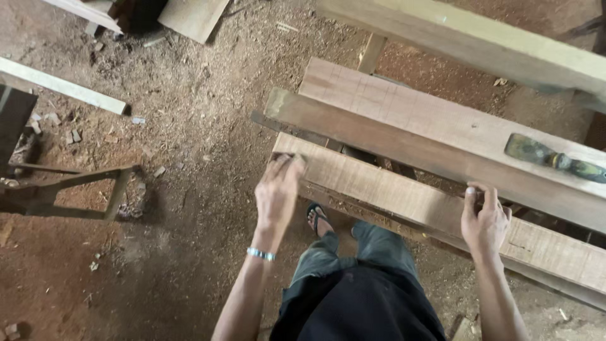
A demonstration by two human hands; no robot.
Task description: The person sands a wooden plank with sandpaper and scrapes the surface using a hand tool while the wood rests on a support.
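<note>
Chisel (555, 159) on far plank (442, 113), dark frame (38, 183) at left, sawdust floor (189, 189) w/ offcuts, probably.

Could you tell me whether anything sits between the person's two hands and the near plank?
Nothing visible does. The left hand already rests on the end of the near plank, and the right hand grips its near edge further along.
</note>
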